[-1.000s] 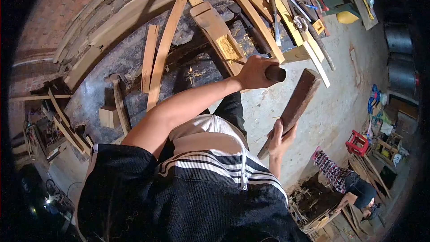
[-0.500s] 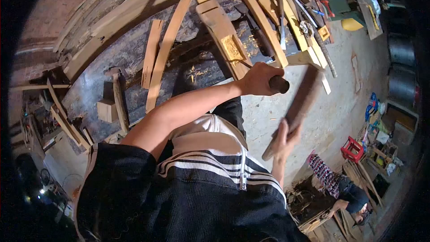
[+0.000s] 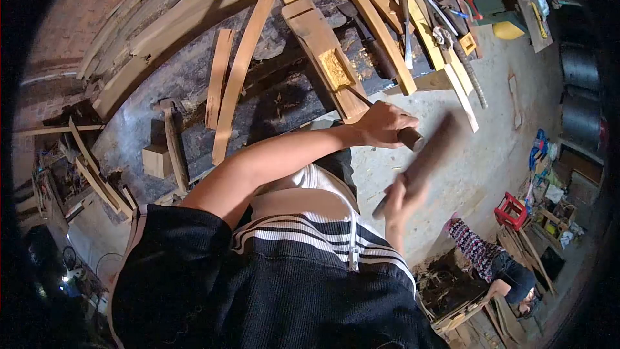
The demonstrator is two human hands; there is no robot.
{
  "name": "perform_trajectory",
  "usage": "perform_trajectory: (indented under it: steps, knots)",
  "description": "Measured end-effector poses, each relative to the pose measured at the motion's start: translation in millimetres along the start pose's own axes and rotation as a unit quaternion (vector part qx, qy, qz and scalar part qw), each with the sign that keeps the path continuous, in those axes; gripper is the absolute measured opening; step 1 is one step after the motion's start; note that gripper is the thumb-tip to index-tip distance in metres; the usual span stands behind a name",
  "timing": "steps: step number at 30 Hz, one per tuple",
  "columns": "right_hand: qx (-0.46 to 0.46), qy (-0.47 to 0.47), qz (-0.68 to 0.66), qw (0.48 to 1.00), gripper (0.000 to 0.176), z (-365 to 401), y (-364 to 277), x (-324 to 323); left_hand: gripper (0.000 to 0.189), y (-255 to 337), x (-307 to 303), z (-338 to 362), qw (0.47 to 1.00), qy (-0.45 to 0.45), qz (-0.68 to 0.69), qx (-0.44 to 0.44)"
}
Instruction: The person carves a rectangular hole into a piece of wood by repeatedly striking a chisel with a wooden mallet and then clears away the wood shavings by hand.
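Note:
My left hand (image 3: 385,126) is wrapped around the handle of a chisel (image 3: 409,137), whose thin blade reaches toward a hollow cut in a wooden block (image 3: 309,24). Pale shavings and rough wood fill that hollow. In my right hand (image 3: 407,199) is a thick wooden club (image 3: 433,148), gripped near its lower end and blurred by motion. The club's side overlaps the butt of the chisel handle in this view.
A hammer (image 3: 173,145) and a small wood cube (image 3: 156,161) lie on the dark bench at left. Long wooden strips (image 3: 248,45) cross it. Another person (image 3: 510,278) is at lower right, near a red crate (image 3: 511,212).
The club has come down and left toward the chisel's butt. My left hand has shifted slightly right, with more of the chisel handle showing beyond the fist.

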State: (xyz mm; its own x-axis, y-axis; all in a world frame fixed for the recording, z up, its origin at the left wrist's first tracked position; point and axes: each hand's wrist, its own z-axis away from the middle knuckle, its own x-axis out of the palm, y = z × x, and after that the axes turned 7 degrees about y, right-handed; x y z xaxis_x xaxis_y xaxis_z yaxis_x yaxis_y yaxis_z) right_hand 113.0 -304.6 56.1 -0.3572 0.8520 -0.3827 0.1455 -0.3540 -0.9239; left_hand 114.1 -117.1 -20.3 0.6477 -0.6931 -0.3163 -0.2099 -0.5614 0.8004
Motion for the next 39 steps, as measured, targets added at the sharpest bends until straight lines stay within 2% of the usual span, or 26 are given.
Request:
perform_trajectory:
  steps: [1, 2, 4, 8, 10, 15, 18, 19, 21, 22, 24, 26, 27, 28, 30, 31, 32, 34, 36, 37, 38, 39]
  knots:
    - [-0.008, -0.050, 0.083, 0.995, 0.043, -7.8, -3.8, -1.6, 0.015, 3.0, 5.8, -0.1, 1.000, 0.005, 0.000, -0.005]
    - [-0.013, -0.053, 0.081, 0.995, 0.043, -12.7, -1.9, -4.9, 0.015, -0.5, 9.4, -2.9, 1.000, 0.009, -0.003, -0.003]
    - [0.073, -0.035, 0.020, 0.996, 0.043, -10.1, 0.2, -14.9, 0.020, -3.6, 17.0, 0.6, 0.999, -0.041, -0.024, -0.010]
    - [0.061, 0.016, -0.027, 0.998, 0.037, -9.7, 1.6, -12.6, 0.020, 7.2, -2.2, -7.4, 0.995, -0.085, -0.032, -0.039]
    - [0.075, 0.011, -0.023, 0.997, 0.038, -10.2, 6.4, -13.3, 0.020, 14.6, -11.2, -13.0, 0.994, -0.070, -0.007, -0.085]
    - [0.082, -0.005, -0.025, 0.996, 0.041, -7.9, 2.6, -8.8, 0.021, 8.5, -24.6, -13.3, 0.997, 0.021, 0.018, -0.076]
    - [0.061, -0.043, 0.004, 0.997, 0.042, -11.5, -12.0, -7.4, 0.020, 3.1, -29.5, -5.8, 0.996, 0.016, 0.014, -0.083]
    - [0.045, -0.029, -0.012, 0.999, 0.043, -10.5, -18.0, -6.6, 0.022, -0.7, -27.2, -3.3, 0.995, 0.047, 0.072, -0.041]
    - [0.009, 0.012, -0.061, 0.998, 0.044, -3.8, -18.9, -7.4, 0.022, -4.2, -27.9, 2.3, 0.997, 0.036, 0.049, -0.038]
    - [-0.067, 0.021, -0.087, 0.994, 0.039, -1.1, -23.3, -5.0, 0.022, -3.9, -27.2, 3.1, 0.999, 0.024, 0.031, -0.032]
    - [-0.186, -0.027, -0.151, 0.970, 0.041, -2.9, -13.3, -6.6, 0.022, -2.1, -26.8, 4.2, 0.999, 0.037, 0.035, -0.018]
    - [-0.186, -0.001, -0.019, 0.982, 0.043, 8.3, 43.3, -10.2, 0.024, 1.5, -27.3, 3.4, 0.999, 0.030, 0.044, -0.013]
    - [0.004, -0.116, 0.063, 0.991, 0.052, 1.7, 10.8, -6.6, 0.025, 1.6, -26.5, 3.5, 0.997, 0.050, 0.061, 0.001]
    - [-0.018, -0.075, 0.086, 0.993, 0.051, 3.8, 13.2, -3.2, 0.025, -1.0, -28.8, 6.4, 0.999, -0.015, 0.052, -0.006]
    - [0.035, -0.021, 0.007, 0.999, 0.037, 12.3, -7.9, -2.6, 0.024, 1.6, -24.2, 8.3, 1.000, -0.013, 0.011, 0.000]
    - [0.028, 0.020, -0.048, 0.998, 0.033, 18.2, -12.0, -3.2, 0.021, 1.6, -25.7, 9.8, 0.998, -0.004, 0.060, 0.012]
    - [-0.032, 0.028, -0.085, 0.995, 0.028, 18.5, -8.7, -6.3, 0.021, 1.5, -24.2, 11.2, 0.998, -0.005, 0.063, 0.011]
    - [-0.073, 0.020, -0.125, 0.989, 0.049, 24.6, 22.3, -11.5, 0.021, 3.4, -21.2, 10.8, 0.999, -0.013, 0.035, 0.017]
    - [-0.077, -0.070, 0.080, 0.991, 0.038, 9.0, 25.3, -7.9, 0.018, 6.3, -23.5, 9.3, 0.996, -0.060, 0.042, -0.041]
    - [0.045, -0.061, 0.042, 0.996, 0.047, 10.7, 14.8, -9.6, 0.018, 6.6, -19.3, 7.1, 0.997, -0.043, 0.055, -0.029]
    - [0.041, -0.064, 0.041, 0.996, 0.047, 5.7, 8.4, -8.5, 0.017, 5.8, -17.3, 4.4, 0.998, -0.023, 0.063, -0.020]
    - [0.057, -0.047, 0.031, 0.997, 0.047, 4.7, 3.3, -8.2, 0.017, 5.3, -18.7, 3.3, 0.999, -0.017, 0.018, -0.048]
